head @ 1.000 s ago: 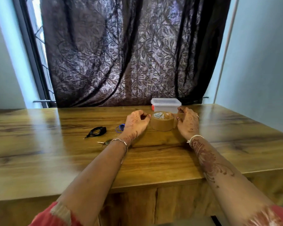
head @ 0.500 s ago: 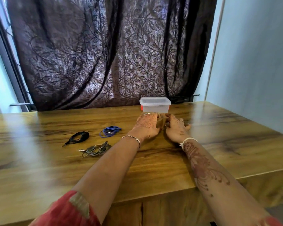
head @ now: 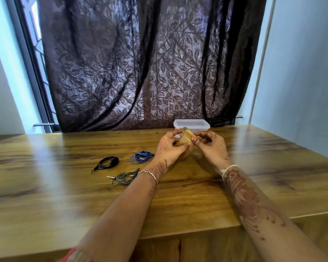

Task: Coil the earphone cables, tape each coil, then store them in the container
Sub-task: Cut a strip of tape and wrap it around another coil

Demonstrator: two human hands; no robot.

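A brown tape roll (head: 186,141) is lifted off the wooden table (head: 64,195) between both hands. My left hand (head: 169,150) grips its left side, thumb across the front. My right hand (head: 210,146) pinches at the roll's right edge with curled fingers. Three coiled earphone cables lie left of the hands: a black one (head: 107,162), a blue one (head: 141,157) and a grey-green one (head: 124,177) partly behind my left wrist. A clear lidded container (head: 192,124) stands just behind the roll.
A dark leaf-patterned curtain (head: 140,63) hangs behind the table's far edge. A pale wall (head: 301,72) rises on the right. The table's front edge runs below my forearms.
The tape roll stood on the table a second ago; both hands have since closed round it and raised it. The camera view shifted slightly.
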